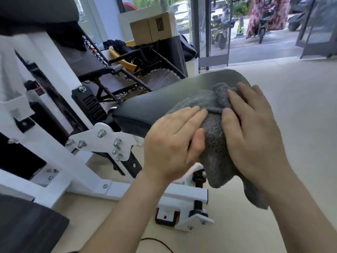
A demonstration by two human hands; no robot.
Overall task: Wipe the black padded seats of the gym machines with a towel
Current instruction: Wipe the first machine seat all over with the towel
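both my hands lie flat and spread on the grey towel (215,125), left hand (173,141) at 8 o'clock, right hand (255,128) at 3, pressing it onto the black seat (156,99). towel looks soft, light, bunches easily; best held down by palms.

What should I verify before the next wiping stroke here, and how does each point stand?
1. Gray towel lies on the black padded seat: ok.
2. Left hand flat on the towel: ok.
3. Right hand flat on the towel: ok.
4. Towel spread evenly: not ok; it is bunched at its far end, and one end hangs off the seat's near edge.
5. Seat surface left of the towel bare for the stroke: ok.
6. Seat already clean: cannot tell.
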